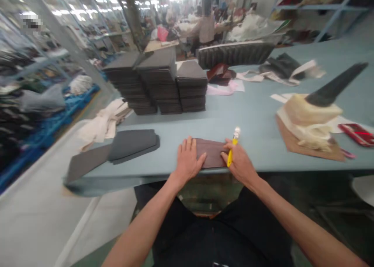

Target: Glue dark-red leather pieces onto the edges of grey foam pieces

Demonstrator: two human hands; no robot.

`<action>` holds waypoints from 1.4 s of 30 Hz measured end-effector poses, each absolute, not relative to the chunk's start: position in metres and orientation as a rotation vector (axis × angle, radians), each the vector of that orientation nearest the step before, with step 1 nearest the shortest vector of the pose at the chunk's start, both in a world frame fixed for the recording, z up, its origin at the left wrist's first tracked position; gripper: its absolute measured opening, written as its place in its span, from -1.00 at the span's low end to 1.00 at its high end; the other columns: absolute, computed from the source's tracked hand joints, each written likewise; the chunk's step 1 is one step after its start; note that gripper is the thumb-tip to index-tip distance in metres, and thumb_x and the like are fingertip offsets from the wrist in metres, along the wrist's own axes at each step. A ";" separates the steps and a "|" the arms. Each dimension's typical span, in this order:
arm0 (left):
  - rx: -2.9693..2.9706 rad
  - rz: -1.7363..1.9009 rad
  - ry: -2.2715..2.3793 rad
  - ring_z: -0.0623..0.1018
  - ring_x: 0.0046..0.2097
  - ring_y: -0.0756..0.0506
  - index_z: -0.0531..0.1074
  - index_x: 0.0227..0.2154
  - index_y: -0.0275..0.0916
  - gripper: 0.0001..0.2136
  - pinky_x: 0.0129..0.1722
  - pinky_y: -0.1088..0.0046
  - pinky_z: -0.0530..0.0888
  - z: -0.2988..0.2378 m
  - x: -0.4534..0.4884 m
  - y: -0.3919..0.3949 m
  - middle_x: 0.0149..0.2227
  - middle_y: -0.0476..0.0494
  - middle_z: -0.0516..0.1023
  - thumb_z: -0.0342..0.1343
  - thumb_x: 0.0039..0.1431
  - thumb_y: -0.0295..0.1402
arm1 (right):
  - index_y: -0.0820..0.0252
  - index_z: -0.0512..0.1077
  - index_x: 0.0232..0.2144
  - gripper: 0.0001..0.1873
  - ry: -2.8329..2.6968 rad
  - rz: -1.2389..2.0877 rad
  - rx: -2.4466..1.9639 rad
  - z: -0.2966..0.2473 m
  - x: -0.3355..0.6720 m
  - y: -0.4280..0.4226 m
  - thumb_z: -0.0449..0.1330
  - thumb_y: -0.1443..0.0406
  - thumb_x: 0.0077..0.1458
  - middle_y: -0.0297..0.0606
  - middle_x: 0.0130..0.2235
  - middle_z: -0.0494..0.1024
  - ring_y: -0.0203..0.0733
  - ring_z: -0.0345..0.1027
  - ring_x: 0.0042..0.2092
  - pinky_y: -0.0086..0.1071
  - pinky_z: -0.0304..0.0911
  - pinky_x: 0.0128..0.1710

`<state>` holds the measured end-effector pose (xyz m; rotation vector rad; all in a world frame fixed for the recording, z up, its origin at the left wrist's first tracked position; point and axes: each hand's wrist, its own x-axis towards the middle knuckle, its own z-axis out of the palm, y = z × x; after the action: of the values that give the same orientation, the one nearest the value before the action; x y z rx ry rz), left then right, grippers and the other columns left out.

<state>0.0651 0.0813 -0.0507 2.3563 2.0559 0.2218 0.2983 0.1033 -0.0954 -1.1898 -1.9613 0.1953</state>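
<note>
A small stack of brown cut pieces (212, 152) lies at the near edge of the light blue table (251, 115). My left hand (187, 160) rests flat on its left part, fingers stretched out. My right hand (238, 162) sits on the right part of the stack, fingers closed round a yellow marker (233, 145) whose white tip points away from me.
Tall stacks of dark cut pieces (157, 82) stand further back. Grey pieces (128, 146) lie to the left near the table edge. A cream and tan pile with a dark cone-shaped piece (315, 115) is at right, beside a red object (356, 134). People work in the distance.
</note>
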 end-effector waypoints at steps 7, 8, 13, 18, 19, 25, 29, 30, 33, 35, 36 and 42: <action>2.358 0.155 2.116 0.24 0.52 -0.50 0.16 0.49 -0.38 -0.30 0.44 -0.21 0.34 -0.043 0.063 0.078 0.54 -0.47 0.15 -0.12 0.49 0.02 | 0.20 0.43 0.02 -0.76 -1.944 0.227 -1.156 -0.101 0.299 0.105 0.17 0.24 0.37 0.27 0.25 0.54 0.26 0.49 0.24 0.30 0.38 0.24; 2.372 0.177 2.099 0.20 0.53 -0.53 0.16 0.48 -0.39 -0.31 0.45 -0.27 0.30 -0.042 0.065 0.078 0.55 -0.49 0.12 -0.11 0.49 -0.01 | 0.20 0.42 0.04 -0.76 -1.950 0.215 -1.164 -0.101 0.299 0.104 0.14 0.28 0.38 0.26 0.25 0.54 0.23 0.49 0.24 0.27 0.39 0.24; 2.529 0.238 1.894 0.13 0.56 -0.50 0.22 0.46 -0.37 -0.38 0.51 -0.28 0.20 -0.039 0.086 0.085 0.56 -0.43 0.12 -0.06 0.48 -0.12 | 0.23 0.40 0.10 -0.63 -1.970 0.216 -1.174 -0.099 0.299 0.104 0.03 0.46 0.31 0.22 0.33 0.48 0.14 0.43 0.33 0.15 0.40 0.28; 2.681 0.166 1.654 0.19 0.56 -0.38 0.24 0.45 -0.29 -0.43 0.51 -0.10 0.27 -0.042 0.119 0.097 0.53 -0.33 0.21 -0.10 0.50 -0.18 | 0.24 0.40 0.14 -0.51 -1.928 0.287 -1.170 -0.096 0.300 0.100 -0.02 0.53 0.22 0.18 0.37 0.44 0.12 0.39 0.35 0.13 0.37 0.31; 2.699 0.144 1.618 0.20 0.55 -0.36 0.24 0.45 -0.28 -0.45 0.51 -0.08 0.27 -0.042 0.124 0.100 0.53 -0.30 0.23 -0.10 0.50 -0.20 | 0.24 0.40 0.15 -0.51 -1.915 0.305 -1.167 -0.096 0.300 0.100 -0.03 0.53 0.23 0.17 0.37 0.44 0.12 0.38 0.36 0.14 0.36 0.32; 2.725 0.057 1.541 0.22 0.55 -0.37 0.20 0.47 -0.21 -0.46 0.51 -0.12 0.28 -0.035 0.134 0.107 0.54 -0.21 0.21 -0.15 0.52 -0.20 | 0.16 0.35 0.19 -0.51 -1.833 0.454 -1.153 -0.093 0.299 0.097 -0.02 0.49 0.28 0.10 0.40 0.42 0.06 0.32 0.41 0.15 0.29 0.39; 2.705 0.066 1.499 0.20 0.55 -0.42 0.17 0.49 -0.26 -0.36 0.51 -0.18 0.23 -0.031 0.132 0.107 0.55 -0.26 0.19 -0.13 0.51 -0.01 | 0.12 0.31 0.19 -0.41 -1.673 0.712 -1.152 -0.087 0.305 0.096 0.02 0.54 0.13 0.06 0.46 0.33 0.00 0.21 0.50 0.14 0.22 0.46; 2.704 0.076 1.481 0.19 0.55 -0.44 0.17 0.49 -0.29 -0.30 0.51 -0.20 0.22 -0.031 0.131 0.107 0.54 -0.30 0.19 -0.10 0.48 0.06 | 0.11 0.29 0.18 -0.39 -1.638 0.753 -1.155 -0.085 0.309 0.095 0.02 0.55 0.09 0.06 0.48 0.31 -0.01 0.20 0.51 0.13 0.22 0.46; 2.732 0.090 1.436 0.18 0.54 -0.51 0.16 0.48 -0.38 -0.11 0.49 -0.25 0.22 -0.032 0.129 0.109 0.53 -0.41 0.19 0.04 0.35 0.23 | 0.11 0.27 0.14 -0.40 -1.600 0.758 -1.167 -0.081 0.324 0.093 0.01 0.56 0.06 0.09 0.47 0.31 -0.03 0.24 0.49 0.12 0.25 0.45; 2.770 0.085 1.425 0.20 0.52 -0.54 0.15 0.48 -0.40 -0.05 0.48 -0.26 0.23 -0.033 0.129 0.110 0.52 -0.45 0.20 0.10 0.29 0.26 | 0.09 0.26 0.13 -0.41 -1.610 0.711 -1.184 -0.080 0.335 0.090 0.01 0.57 0.07 0.08 0.45 0.36 -0.04 0.31 0.45 0.10 0.31 0.41; 2.784 0.083 1.424 0.22 0.52 -0.54 0.15 0.48 -0.41 -0.05 0.47 -0.26 0.24 -0.033 0.129 0.111 0.52 -0.46 0.22 0.11 0.29 0.25 | 0.09 0.26 0.13 -0.42 -1.618 0.687 -1.194 -0.080 0.340 0.089 0.01 0.57 0.09 0.08 0.43 0.39 -0.05 0.35 0.43 0.09 0.34 0.39; 2.789 0.143 1.410 0.26 0.50 -0.53 0.21 0.46 -0.39 -0.13 0.47 -0.19 0.23 -0.034 0.128 0.112 0.49 -0.48 0.28 0.03 0.34 0.22 | 0.08 0.27 0.12 -0.55 -1.641 0.556 -1.217 -0.079 0.347 0.085 0.03 0.52 0.24 0.07 0.34 0.50 -0.04 0.44 0.36 0.05 0.43 0.33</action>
<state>0.1281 0.1124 -0.0339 2.7889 1.4100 0.1430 0.3475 0.0850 -0.0791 -1.2168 -1.6414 0.5565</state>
